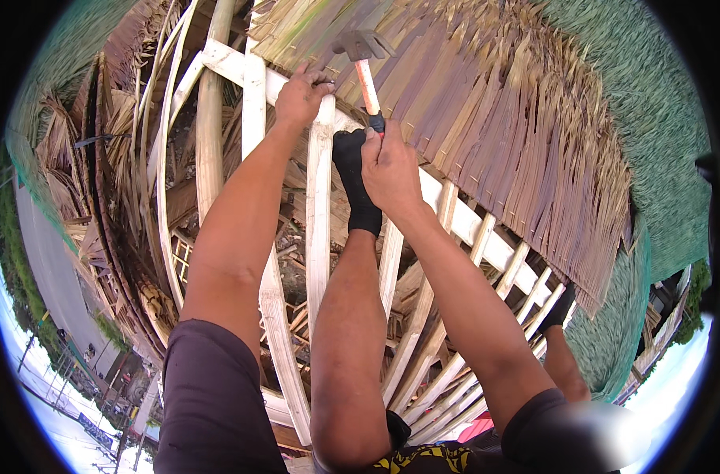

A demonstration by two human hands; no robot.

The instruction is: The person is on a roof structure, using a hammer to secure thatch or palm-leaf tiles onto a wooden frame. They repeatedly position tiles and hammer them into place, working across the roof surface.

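My right hand [392, 170] is closed around the dark grip of a claw hammer [366, 83]. The hammer's metal head is raised over the lower edge of a brown thatch panel [486, 158]. To its left, my left hand [299, 99] has its fingers drawn together at the top of a pale wooden rafter [320, 182], where it meets a white cross batten [435, 189]. Whatever is between those fingertips is too small to make out. My foot in a black sock [350, 170] rests against the batten between both hands.
More pale rafters [277, 340] run down toward me, with gaps showing wood debris below. Loose dried thatch [67, 174] and a bamboo pole [210, 134] are at left. Green bristly thatch [652, 134] covers the right side. A road [56, 268] lies far below at left.
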